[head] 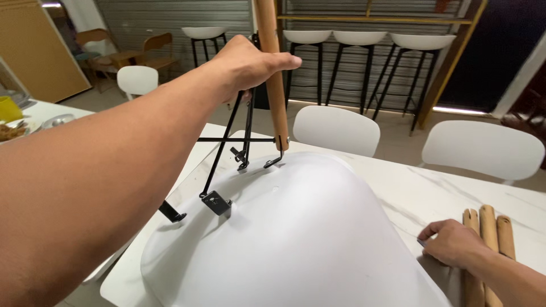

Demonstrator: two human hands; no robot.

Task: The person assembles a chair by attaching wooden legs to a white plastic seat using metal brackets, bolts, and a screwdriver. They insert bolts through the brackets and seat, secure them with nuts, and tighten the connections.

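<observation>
The left hand point(247, 65) is closed around a wooden leg point(272, 74) that stands nearly upright, its lower end seated in a black wire frame point(230, 148). The grip wraps the leg near the top of the frame, fingers curled round the front and thumb out of sight behind. The frame's thin rods spread down to small black brackets point(216, 202) that rest on the underside of a white chair seat point(296, 239). The seat lies upside down on the white marble worktop point(421, 193) and covers most of its near side.

The right hand point(452, 243) lies at the near right edge of the worktop, fingers bent and loosely drawn together, touching the surface just beside three more wooden legs point(483, 239) that lie side by side. Whether it pinches anything small I cannot tell.

By the look of it, the step in hand is fitting the first leg to the frame while steadying it on the seat. The next move would seem to call for keeping that leg and frame upright and square over the seat's mounting holes, so the brackets stay in place as another leg is brought over.

White chairs point(336, 129) stand along the far edge, and bar stools point(357, 40) behind them.
</observation>
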